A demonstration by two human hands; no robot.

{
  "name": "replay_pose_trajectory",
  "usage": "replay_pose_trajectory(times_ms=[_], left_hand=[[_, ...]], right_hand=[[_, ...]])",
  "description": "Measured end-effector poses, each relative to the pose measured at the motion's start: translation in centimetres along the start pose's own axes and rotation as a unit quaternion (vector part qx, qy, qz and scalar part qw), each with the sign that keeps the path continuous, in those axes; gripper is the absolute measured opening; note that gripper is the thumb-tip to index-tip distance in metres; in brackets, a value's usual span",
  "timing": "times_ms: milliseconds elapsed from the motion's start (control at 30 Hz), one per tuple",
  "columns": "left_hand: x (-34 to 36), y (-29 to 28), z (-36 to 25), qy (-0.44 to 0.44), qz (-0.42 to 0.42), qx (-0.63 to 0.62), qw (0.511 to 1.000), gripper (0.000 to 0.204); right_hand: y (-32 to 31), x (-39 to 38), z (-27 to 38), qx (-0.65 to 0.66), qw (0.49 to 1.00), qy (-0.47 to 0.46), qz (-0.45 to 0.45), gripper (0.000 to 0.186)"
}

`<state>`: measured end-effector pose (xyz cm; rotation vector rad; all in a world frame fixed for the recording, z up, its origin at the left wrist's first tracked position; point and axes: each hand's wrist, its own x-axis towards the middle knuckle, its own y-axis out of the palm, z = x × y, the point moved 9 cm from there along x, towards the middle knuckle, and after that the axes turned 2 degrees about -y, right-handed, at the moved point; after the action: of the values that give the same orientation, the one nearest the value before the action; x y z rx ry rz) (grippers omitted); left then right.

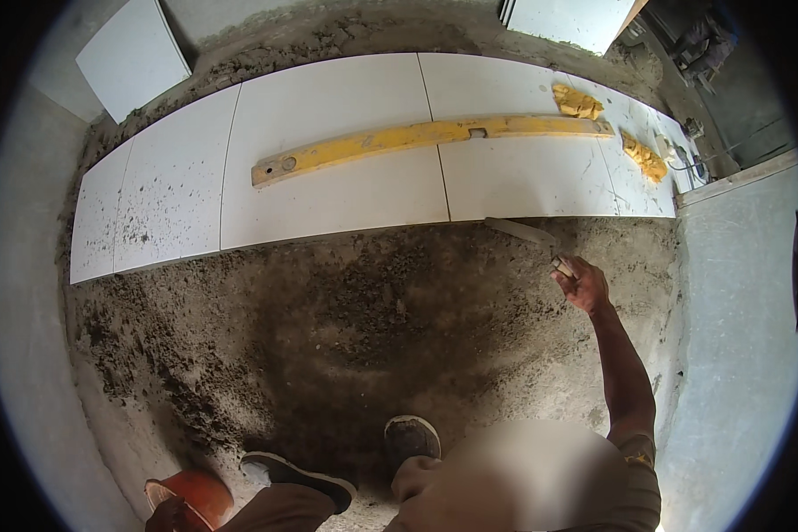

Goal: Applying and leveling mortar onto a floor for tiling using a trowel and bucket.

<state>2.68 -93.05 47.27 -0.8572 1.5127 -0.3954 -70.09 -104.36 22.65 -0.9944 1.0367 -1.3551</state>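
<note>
My right hand [583,285] is closed round the light-coloured handle of a trowel [519,232]. The trowel's long grey blade points left, its tip close to the front edge of the white floor tiles [328,208]. At the lower left, my left hand [168,513] is at the rim of an orange bucket [206,496], seemingly gripping it; the hand is dark and partly cut off by the frame. The bucket leans over, and its contents cannot be made out. A long yellow level [372,146] lies across the tiles.
Two crumpled yellow pieces [578,101] lie on the tiles at the right. Loose tiles [133,58] lean at the back left, with more [572,19] at the back right. Dark crumbly mortar [372,293] covers the floor before my shoes [412,439]. Walls [745,293] flank both sides.
</note>
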Motion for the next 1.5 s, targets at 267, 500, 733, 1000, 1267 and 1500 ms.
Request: replay_pose_trajectory(times_ms=[267, 500, 733, 1000, 1267, 1500], left_hand=[[4.0, -0.7, -3.8, 0.095, -0.004, 0.028, 0.995, 0.047], [0.9, -4.8, -0.6, -0.048, -0.112, -0.081, 0.989, 0.066], [2.5, -2.8, 2.2, -0.028, -0.063, -0.083, 0.994, 0.058], [1.8, -2.8, 0.1, 0.013, -0.074, -0.1, 0.992, 0.062], [-4.9, -0.7, 11.4, -0.164, -0.112, -0.145, 0.969, 0.059], [-3.5, 4.3, 15.6, -0.111, -0.062, -0.145, 0.981, 0.057]], right_hand=[[4.4, 3.6, 7.5, -0.015, 0.998, -0.04, 0.043, 0.045], [4.3, 2.9, 8.1, -0.02, 0.997, -0.07, 0.001, 0.044], [7.7, 6.2, 19.5, -0.01, 0.996, -0.07, 0.059, 0.041], [11.1, 9.7, 31.6, 0.002, 0.989, -0.093, 0.118, 0.048], [5.9, 3.4, 19.9, -0.013, 0.995, -0.099, -0.022, 0.043], [7.4, 4.9, 19.7, -0.054, 0.995, -0.085, -0.014, 0.044]])
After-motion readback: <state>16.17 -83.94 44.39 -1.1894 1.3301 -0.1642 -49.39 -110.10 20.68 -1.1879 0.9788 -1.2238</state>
